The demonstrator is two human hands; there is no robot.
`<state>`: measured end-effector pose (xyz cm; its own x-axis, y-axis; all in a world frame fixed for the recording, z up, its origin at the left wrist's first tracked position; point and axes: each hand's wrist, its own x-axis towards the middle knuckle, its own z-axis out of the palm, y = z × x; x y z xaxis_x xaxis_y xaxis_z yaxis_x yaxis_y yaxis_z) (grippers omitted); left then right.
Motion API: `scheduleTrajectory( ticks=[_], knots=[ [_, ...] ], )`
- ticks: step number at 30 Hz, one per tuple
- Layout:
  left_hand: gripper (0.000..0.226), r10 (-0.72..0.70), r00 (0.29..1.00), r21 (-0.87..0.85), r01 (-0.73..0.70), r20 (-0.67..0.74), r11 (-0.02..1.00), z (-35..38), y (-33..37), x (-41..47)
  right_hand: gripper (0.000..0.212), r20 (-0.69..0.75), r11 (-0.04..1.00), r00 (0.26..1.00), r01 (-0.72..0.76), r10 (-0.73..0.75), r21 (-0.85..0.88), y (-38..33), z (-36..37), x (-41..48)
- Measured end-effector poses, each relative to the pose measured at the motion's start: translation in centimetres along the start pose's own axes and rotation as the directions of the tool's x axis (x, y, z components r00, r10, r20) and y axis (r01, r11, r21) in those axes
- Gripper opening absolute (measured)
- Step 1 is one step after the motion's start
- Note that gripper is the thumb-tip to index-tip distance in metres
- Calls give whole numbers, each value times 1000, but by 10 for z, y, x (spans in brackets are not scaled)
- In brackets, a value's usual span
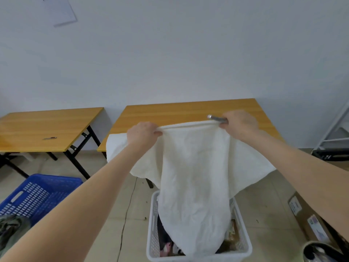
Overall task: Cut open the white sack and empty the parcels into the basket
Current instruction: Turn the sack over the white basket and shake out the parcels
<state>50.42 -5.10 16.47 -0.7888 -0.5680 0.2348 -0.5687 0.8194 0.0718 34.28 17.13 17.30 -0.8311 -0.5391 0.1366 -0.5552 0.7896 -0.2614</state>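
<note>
White wall [170,53] above; wood table [170,112] just behind right hand [240,123], second table [47,125] well left of left hand [142,134]; beige tile floor [120,205] below.

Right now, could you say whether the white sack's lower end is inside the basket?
Inside: left hand and right hand grip the white sack's top edge; its lower end hangs within the white basket.

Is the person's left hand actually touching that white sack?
Touching. The head view shows the left hand with fingers curled round the top edge of the white sack.
</note>
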Motion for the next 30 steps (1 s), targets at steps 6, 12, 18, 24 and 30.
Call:
scheduleTrajectory(
  ticks=[6,12,18,24,30],
  knots=[
    [21,4,999,-19,-5,-46,1000,-20,8,5,17,-182,999,983,-34,37,19,0,-13,5],
    [23,-22,998,-36,20,-53,999,-25,3,7,16,-192,996,980,-37,52,84,-4,-26,4],
    [20,-6,988,-8,5,-156,1000,-38,6,10,17,-185,998,983,-3,15,67,-4,-40,4],
    [22,41,985,51,-33,-170,998,-41,2,5,20,-169,997,985,40,-29,62,4,-43,-2],
    [21,44,984,20,-41,-174,999,-52,7,3,15,-179,995,984,18,0,97,1,-52,-3]
  ],
)
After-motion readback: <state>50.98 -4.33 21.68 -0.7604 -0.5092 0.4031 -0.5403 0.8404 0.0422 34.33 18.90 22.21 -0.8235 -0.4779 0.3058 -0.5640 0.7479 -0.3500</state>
